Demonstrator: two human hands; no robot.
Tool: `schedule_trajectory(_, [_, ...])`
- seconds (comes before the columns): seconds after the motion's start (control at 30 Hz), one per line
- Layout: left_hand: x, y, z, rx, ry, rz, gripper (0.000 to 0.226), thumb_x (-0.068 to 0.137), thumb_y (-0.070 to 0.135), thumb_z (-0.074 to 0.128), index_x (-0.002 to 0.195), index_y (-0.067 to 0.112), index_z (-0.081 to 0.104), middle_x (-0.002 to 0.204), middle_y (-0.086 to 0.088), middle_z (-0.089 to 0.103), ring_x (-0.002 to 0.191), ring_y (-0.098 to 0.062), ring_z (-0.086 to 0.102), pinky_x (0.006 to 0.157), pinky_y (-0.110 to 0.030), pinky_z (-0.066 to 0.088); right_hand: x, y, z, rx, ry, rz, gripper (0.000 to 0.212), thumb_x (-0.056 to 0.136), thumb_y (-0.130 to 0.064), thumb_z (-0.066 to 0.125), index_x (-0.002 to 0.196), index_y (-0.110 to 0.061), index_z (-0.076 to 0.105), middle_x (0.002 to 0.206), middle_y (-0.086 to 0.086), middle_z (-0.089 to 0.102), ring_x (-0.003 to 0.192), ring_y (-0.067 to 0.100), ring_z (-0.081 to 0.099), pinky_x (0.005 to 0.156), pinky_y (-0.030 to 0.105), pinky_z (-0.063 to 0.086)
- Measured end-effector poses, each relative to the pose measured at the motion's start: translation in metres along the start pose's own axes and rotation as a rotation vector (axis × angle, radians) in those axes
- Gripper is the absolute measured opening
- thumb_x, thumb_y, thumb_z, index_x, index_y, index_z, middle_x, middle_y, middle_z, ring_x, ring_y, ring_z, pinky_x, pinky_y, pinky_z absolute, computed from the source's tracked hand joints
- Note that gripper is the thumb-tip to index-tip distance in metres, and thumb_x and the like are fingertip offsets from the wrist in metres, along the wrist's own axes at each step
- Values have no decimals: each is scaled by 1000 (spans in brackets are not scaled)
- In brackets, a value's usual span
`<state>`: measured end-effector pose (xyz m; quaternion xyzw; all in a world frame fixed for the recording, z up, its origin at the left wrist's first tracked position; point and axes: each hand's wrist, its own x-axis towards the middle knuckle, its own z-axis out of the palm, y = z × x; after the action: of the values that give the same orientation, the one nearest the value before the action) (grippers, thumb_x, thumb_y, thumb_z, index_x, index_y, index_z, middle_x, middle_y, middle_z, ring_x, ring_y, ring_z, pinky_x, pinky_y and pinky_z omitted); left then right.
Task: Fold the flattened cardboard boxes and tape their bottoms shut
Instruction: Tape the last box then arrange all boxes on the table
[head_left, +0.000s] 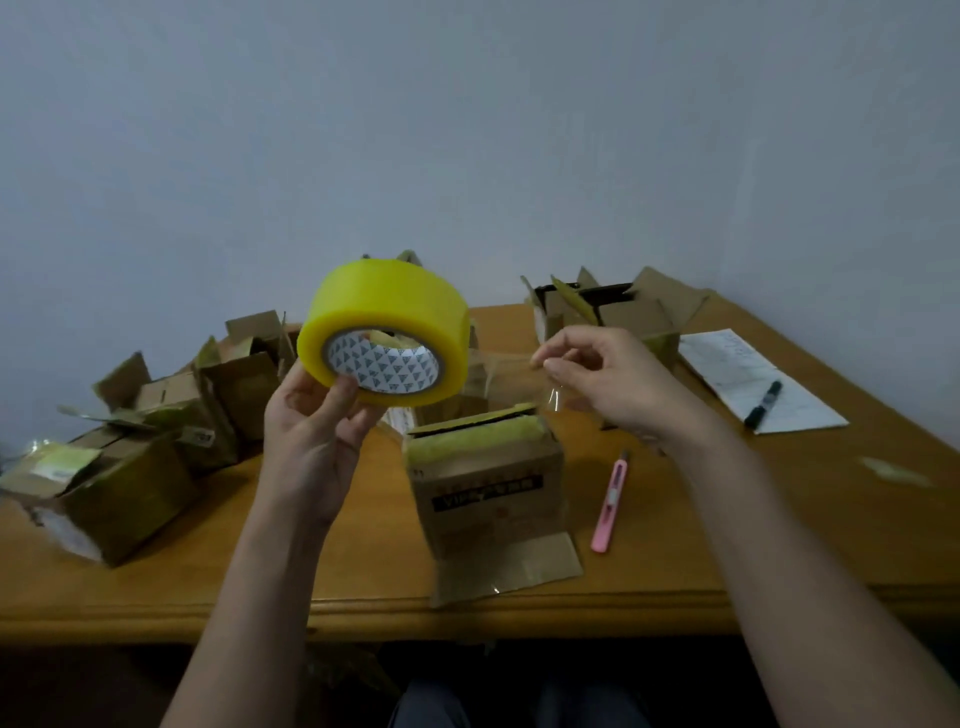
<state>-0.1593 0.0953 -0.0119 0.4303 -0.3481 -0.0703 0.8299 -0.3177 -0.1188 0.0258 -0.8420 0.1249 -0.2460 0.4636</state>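
My left hand grips a thick yellow roll of tape from below and holds it up above the table. A clear strip of tape stretches from the roll to the right. My right hand pinches the end of that strip between thumb and fingers. Below the strip a small cardboard box stands on the table, near the front edge. Old yellowish tape runs along its top and one flap lies flat toward me.
Several folded cardboard boxes are piled on the left of the wooden table, and more boxes stand at the back right. A pink utility knife lies right of the box. A black marker rests on a paper sheet.
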Motion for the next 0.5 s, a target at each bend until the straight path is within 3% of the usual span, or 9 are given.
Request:
schedule_trajectory(0.1, [2, -10, 12, 47, 12, -32, 36, 91, 9, 52, 127, 11, 57, 122, -4, 68, 120, -27, 61, 85, -35, 58, 6, 17, -6, 156, 9, 93, 28, 97, -6, 55, 87, -25, 73, 97, 11, 60, 93, 21, 63, 69, 27, 60])
schedule_trajectory(0.27, [0, -19, 12, 175, 21, -63, 51, 89, 12, 57, 139, 4, 49, 123, -8, 67, 121, -31, 60, 88, -37, 58, 15, 41, -1, 196, 78, 139, 40, 98, 2, 47, 85, -23, 76, 92, 5, 62, 66, 3, 66, 63, 15, 54])
schedule_trajectory(0.4, [-2, -23, 13, 259, 18, -69, 56, 87, 14, 58, 141, 5, 48, 126, -11, 65, 119, -29, 62, 90, -37, 57, 23, 53, 7, 311, 58, 182, 32, 97, -8, 52, 84, -23, 77, 96, 3, 67, 79, 13, 63, 68, 20, 55])
schedule_trajectory(0.5, [-5, -26, 15, 299, 32, -79, 60, 83, 19, 61, 141, 5, 49, 121, -3, 68, 117, -23, 63, 86, -31, 58, 26, 61, 8, 315, 65, 163, 22, 93, -10, 62, 83, -24, 76, 85, 0, 66, 80, 13, 64, 74, 25, 57])
